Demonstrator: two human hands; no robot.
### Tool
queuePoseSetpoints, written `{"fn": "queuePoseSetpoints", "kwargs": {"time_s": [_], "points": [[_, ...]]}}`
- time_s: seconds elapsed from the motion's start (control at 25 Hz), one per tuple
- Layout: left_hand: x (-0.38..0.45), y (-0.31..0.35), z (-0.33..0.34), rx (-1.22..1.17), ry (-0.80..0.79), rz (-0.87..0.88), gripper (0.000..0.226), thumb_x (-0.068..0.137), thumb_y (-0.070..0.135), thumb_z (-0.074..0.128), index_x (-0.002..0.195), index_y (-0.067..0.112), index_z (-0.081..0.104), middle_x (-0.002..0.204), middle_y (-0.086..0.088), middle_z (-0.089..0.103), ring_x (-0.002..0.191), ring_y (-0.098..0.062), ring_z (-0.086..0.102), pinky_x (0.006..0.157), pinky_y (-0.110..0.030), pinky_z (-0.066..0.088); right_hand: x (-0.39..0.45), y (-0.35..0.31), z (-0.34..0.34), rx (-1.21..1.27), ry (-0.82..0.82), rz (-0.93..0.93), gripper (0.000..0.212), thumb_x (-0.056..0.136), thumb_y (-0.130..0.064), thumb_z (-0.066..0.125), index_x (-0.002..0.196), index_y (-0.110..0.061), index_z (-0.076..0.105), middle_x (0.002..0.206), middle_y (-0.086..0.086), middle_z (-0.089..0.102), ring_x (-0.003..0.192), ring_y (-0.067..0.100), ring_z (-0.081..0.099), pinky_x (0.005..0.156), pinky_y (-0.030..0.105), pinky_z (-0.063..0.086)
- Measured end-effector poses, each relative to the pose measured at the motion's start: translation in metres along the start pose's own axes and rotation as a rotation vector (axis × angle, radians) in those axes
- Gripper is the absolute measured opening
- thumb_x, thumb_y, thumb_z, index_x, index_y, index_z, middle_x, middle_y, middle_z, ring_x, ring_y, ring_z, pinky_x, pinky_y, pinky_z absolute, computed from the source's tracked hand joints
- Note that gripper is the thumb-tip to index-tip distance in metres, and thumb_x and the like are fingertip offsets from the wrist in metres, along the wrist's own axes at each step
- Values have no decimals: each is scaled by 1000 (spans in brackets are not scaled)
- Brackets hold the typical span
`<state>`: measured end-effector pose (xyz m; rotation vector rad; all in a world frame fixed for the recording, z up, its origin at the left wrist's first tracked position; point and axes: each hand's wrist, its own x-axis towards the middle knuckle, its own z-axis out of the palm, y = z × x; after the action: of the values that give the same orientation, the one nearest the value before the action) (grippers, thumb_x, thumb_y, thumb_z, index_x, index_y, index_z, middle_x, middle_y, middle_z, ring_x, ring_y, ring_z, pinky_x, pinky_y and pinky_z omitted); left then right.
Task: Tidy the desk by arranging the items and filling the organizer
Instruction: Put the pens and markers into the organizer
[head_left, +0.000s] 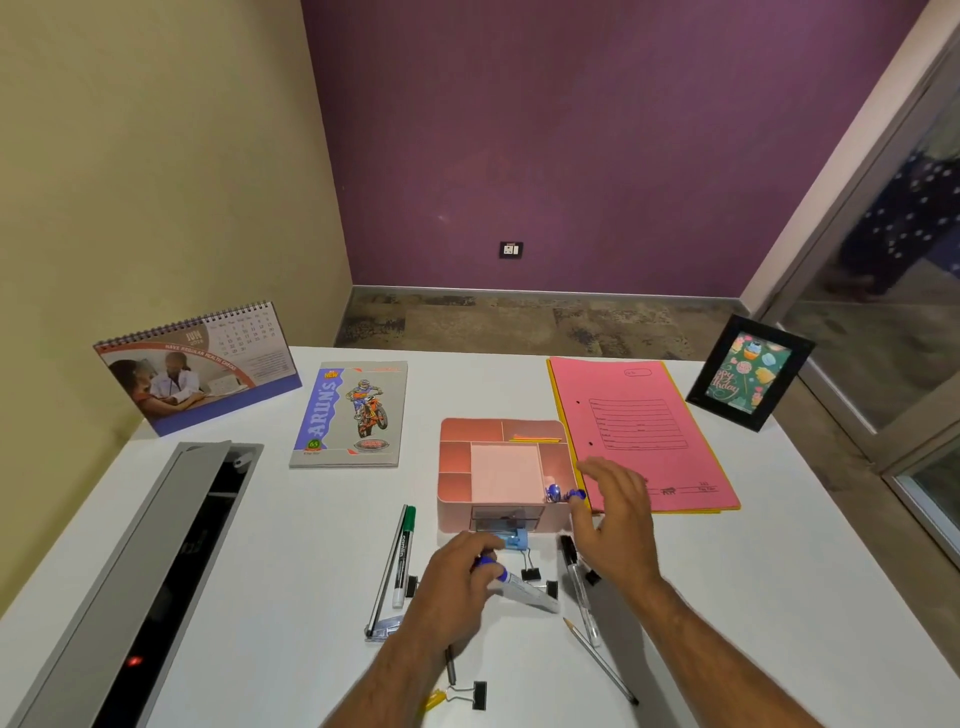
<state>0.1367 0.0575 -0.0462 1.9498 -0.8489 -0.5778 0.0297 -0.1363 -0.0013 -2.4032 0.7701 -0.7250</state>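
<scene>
A pink desk organizer (454, 457) with several compartments and a small front drawer stands mid-table. My left hand (452, 587) is closed around a blue-capped white marker (524, 590) just in front of the organizer. My right hand (615, 525) hovers at the organizer's right front corner, fingers spread, fingertips by a small blue object (563, 493) at the rim; whether it grips that object is unclear. On the table lie a green-capped marker (405, 556), a grey pen (384, 571), a clear pen (582, 597), a pencil (600, 660) and black binder clips (530, 571).
A notebook with a motorbike cover (350, 415) lies behind the organizer to the left, a pink file folder (634, 415) to its right. A desk calendar (202, 369) stands back left, a framed card (750, 374) back right. An open grey cable tray (171, 545) runs along the left.
</scene>
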Motion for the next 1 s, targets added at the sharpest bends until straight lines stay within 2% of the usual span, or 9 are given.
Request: {"fn": "queuePoseSetpoints", "kwargs": {"time_s": [0.08,0.16,0.24,0.32,0.48,0.56,0.64,0.84,1.0], "points": [[2,16,-3,-121,65,-34,26,92,14,66,113,30,64,101,12,66,93,-5,62,81,-12,48,-12,-8,-2,43,-12,-46,40,78,-22,65,117,-18,62,112,-6,60,103,12,52,88,30,46],[6,32,-4,-243,113,-30,31,88,13,71,108,34,62,92,13,69,87,-4,64,78,-15,52,-24,-16,-3,72,-197,-76,49,76,-30,71,122,-24,58,109,-12,59,94,6,54,78,22,47],[10,45,-3,-336,147,-27,34,86,10,73,109,31,62,88,8,72,85,-9,67,77,-24,55,-31,-19,1,58,-337,-122,58,76,-39,68,131,-30,52,116,-17,56,100,3,55,83,24,51],[13,54,-2,-388,155,-21,36,85,8,74,111,29,61,88,4,74,83,-12,70,76,-28,57,-32,-21,5,70,-362,-141,56,81,-36,66,134,-35,50,122,-21,54,108,4,56,89,28,53],[14,58,-5,-436,222,-36,27,87,16,73,110,27,63,86,3,72,79,-8,68,68,-18,54,-26,-26,4,122,-301,-57,56,84,-29,69,137,-35,50,116,-11,67,101,6,64,85,31,56],[15,47,-12,-355,293,-74,16,91,24,69,105,28,64,85,6,68,77,-5,64,65,-16,52,-17,-30,-4,218,-249,5,65,84,-22,73,140,-38,44,101,-14,70,90,0,66,74,17,54],[13,28,-23,-208,355,-162,9,90,24,70,96,28,64,84,6,67,72,-1,63,64,-20,53,-3,-35,-13,334,-127,56,68,82,-10,75,138,-36,46,99,-16,69,89,-2,66,73,9,51],[0,-20,-49,313,309,-474,17,88,32,66,87,21,52,88,2,65,73,-17,54,65,-28,40,35,-44,-28,471,209,165,46,83,-3,73,123,-21,57,102,-1,67,91,8,67,72,9,53],[-6,-30,-53,543,162,-560,13,92,31,54,98,20,52,97,3,59,84,-19,55,68,-28,41,44,-40,-20,428,227,228,26,91,-7,63,114,-20,58,92,-4,69,87,10,68,77,18,56]]}}
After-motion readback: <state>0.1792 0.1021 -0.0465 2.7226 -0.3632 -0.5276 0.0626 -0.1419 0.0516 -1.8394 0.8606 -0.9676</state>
